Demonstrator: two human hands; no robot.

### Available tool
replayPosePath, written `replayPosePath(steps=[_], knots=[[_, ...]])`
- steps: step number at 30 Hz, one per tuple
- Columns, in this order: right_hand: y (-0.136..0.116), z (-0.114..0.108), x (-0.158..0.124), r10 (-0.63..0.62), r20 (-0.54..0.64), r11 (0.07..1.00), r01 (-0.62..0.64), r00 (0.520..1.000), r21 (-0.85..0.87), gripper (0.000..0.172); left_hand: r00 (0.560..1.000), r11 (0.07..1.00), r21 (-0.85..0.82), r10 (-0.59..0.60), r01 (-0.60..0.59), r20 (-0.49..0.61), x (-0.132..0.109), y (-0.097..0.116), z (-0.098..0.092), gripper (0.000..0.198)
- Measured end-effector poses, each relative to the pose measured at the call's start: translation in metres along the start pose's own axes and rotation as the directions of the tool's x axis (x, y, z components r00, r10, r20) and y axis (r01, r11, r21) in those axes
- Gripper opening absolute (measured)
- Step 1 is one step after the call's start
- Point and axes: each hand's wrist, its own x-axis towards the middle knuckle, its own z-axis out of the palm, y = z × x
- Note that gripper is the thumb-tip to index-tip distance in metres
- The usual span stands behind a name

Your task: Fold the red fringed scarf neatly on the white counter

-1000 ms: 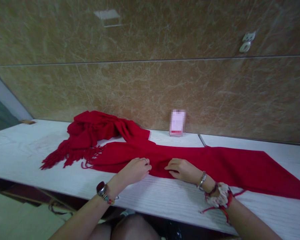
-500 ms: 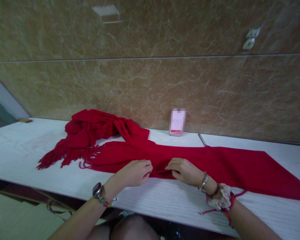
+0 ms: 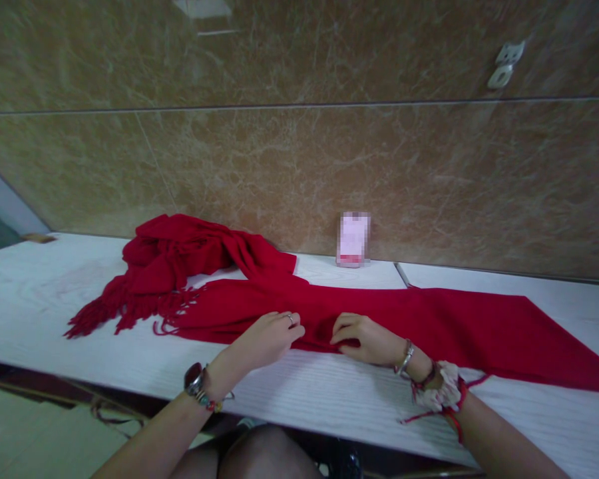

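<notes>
A long red scarf (image 3: pixel 459 326) lies stretched across the white table (image 3: pixel 329 399), its fringed left end (image 3: pixel 180 313) near a bunched heap of red scarf (image 3: pixel 180 256) by the wall. My left hand (image 3: pixel 267 339) and my right hand (image 3: pixel 364 338) sit close together at the scarf's near edge in the middle. The fingers of both hands are curled and pinch the red fabric's edge. A watch and beads are on my left wrist, bracelets and a scrunchie on my right.
A small pink-and-white card (image 3: pixel 353 239) leans against the brown marble wall (image 3: pixel 299 159) behind the scarf. A seam (image 3: pixel 402 273) divides the tabletop. A wall socket (image 3: pixel 503 63) sits high on the right. My knee (image 3: pixel 269 452) shows below the table's front edge.
Both hands have stayed at the scarf's near edge, their fingers curling tighter onto the fabric. The view has drifted slightly, with the heap appearing further left.
</notes>
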Motion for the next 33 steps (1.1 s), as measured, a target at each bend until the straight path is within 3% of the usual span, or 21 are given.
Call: replayPosePath(steps=[4, 10, 18, 20, 23, 28, 31, 33], knots=[[0.002, 0.001, 0.0, -0.033, -0.179, 0.999, 0.028, 0.983, -0.033, 0.03, 0.999, 0.999, 0.033, -0.009, 0.011, -0.041, 0.0, -0.002, -0.005, 0.016], [0.001, -0.001, -0.001, 0.0, 0.068, 1.0, 0.0, 0.998, -0.007, 0.034, 0.996, 0.998, -0.016, 0.06, -0.059, 0.063, -0.002, 0.0, 0.005, 0.022], [0.001, -0.003, -0.002, -0.007, 0.078, 0.999, 0.003, 0.997, 0.05, 0.015, 0.996, 0.996, -0.084, 0.041, -0.035, 0.079, -0.004, 0.002, 0.0, 0.024], [0.002, -0.002, -0.002, -0.002, 0.028, 0.997, -0.001, 1.0, 0.081, 0.015, 0.997, 0.993, -0.109, 0.06, -0.055, 0.048, -0.005, 0.003, 0.001, 0.022], [0.004, -0.001, -0.001, 0.034, -0.135, 0.996, -0.022, 0.99, 0.089, 0.02, 0.996, 0.985, -0.149, 0.087, -0.084, 0.01, -0.004, 0.003, 0.003, 0.019], [0.017, -0.006, -0.002, 0.183, -0.407, 0.983, -0.164, 0.895, 0.08, 0.02, 0.985, 0.979, -0.105, 0.169, -0.172, -0.037, 0.007, -0.001, 0.004, 0.013], [0.029, -0.011, 0.001, 0.273, -0.457, 0.961, -0.266, 0.847, 0.082, 0.018, 0.953, 0.954, -0.023, 0.295, -0.297, -0.072, 0.021, -0.001, 0.004, 0.015], [0.035, -0.014, 0.008, 0.328, -0.429, 0.94, -0.335, 0.842, 0.06, 0.016, 0.924, 0.927, 0.029, 0.376, -0.375, -0.077, 0.03, -0.001, 0.005, 0.019]])
